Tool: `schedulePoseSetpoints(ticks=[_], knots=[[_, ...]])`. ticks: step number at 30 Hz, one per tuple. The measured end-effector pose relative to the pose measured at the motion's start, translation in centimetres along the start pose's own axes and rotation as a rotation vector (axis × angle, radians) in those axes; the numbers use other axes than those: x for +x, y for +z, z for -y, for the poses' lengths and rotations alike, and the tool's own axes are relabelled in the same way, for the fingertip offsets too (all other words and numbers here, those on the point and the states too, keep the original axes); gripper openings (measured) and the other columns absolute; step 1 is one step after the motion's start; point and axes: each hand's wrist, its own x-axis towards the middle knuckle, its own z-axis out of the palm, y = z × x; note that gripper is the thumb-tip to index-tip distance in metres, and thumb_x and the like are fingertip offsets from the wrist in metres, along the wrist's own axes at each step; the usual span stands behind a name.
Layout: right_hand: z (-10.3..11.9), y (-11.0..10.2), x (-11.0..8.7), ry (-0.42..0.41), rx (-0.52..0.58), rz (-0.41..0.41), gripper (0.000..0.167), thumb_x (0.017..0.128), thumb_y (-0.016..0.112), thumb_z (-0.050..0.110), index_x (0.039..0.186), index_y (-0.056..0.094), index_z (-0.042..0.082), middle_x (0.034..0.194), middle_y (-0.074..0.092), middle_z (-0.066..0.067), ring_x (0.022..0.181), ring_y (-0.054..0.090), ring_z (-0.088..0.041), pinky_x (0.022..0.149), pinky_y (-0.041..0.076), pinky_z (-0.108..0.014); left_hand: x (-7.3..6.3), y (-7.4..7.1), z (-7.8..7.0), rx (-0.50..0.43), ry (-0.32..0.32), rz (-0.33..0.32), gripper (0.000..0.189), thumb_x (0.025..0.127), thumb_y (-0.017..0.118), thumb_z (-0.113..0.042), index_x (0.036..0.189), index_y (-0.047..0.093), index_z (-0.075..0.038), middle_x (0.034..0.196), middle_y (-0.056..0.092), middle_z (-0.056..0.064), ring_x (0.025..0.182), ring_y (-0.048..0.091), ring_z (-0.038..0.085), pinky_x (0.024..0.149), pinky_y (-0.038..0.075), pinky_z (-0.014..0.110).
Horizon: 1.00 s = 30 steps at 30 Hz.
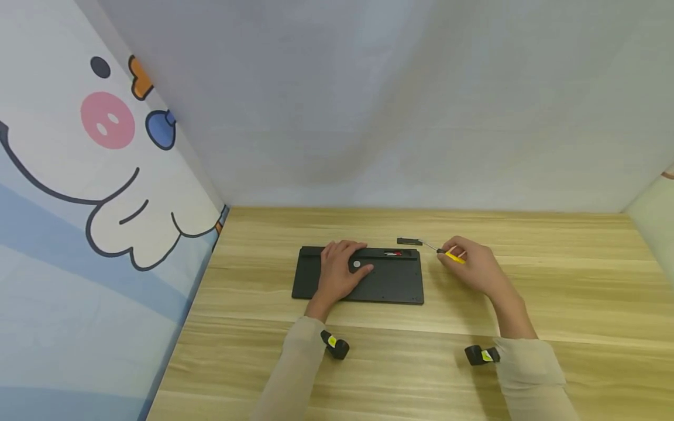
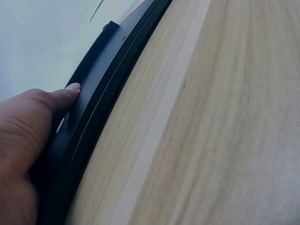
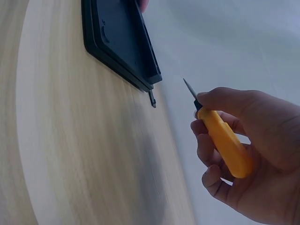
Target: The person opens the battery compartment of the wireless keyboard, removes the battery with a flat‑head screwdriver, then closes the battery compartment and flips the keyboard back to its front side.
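Note:
A black keyboard (image 1: 389, 280) lies underside up on the table, with a small round white sticker. My left hand (image 1: 339, 272) rests on its left half, fingers toward the far edge and thumb on the flat face. Near the far right corner is an uncovered battery compartment (image 1: 408, 254) with something red and silvery inside. A small black battery cover (image 1: 409, 241) lies just behind the keyboard. To the right, my right hand (image 1: 471, 266) holds a screwdriver (image 3: 225, 140) by its yellow handle. In the head view its thin metal tip points toward the cover; whether they touch I cannot tell.
The wood-grain table (image 1: 237, 327) runs back to a pale grey curtain (image 1: 395, 117). On the left stands a cartoon-printed wall panel (image 1: 63, 280). A small black camera is strapped to each sleeved wrist.

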Motion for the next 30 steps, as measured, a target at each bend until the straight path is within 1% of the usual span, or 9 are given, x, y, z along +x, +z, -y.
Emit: schedulePoseSetpoints(ticks=[14,23,30], knots=[[0.5,0.6,0.9,-0.028,0.000,0.026,0.021,0.100,0.066,0.030,0.109,0.069,0.012,0.115,0.073,-0.020,0.109,0.065,-0.040,0.093,0.054,-0.057,0.0,0.0,0.1,0.011,-0.004,-0.008,0.053,0.091,0.076,-0.044,0.137,0.064,-0.022,0.133,0.066,0.004,0.132,0.056,0.026,0.127,0.022,0.056],[0.9,1.1,1.8,-0.084,0.008,0.017,0.022,0.098,0.069,0.033,0.106,0.074,0.013,0.111,0.076,-0.014,0.107,0.068,-0.036,0.094,0.054,-0.054,0.0,-0.1,-0.2,-0.001,-0.010,0.001,0.051,0.091,0.076,-0.040,0.137,0.064,-0.021,0.134,0.064,0.006,0.133,0.055,0.027,0.127,0.022,0.057],[1.5,1.1,2.3,-0.133,-0.013,0.044,0.018,0.096,0.071,0.029,0.103,0.077,0.013,0.108,0.076,-0.012,0.103,0.069,-0.034,0.093,0.055,-0.054,0.1,-0.1,-0.2,0.005,-0.014,0.008,0.052,0.092,0.076,-0.042,0.138,0.063,-0.022,0.135,0.064,0.005,0.134,0.055,0.027,0.128,0.022,0.056]])
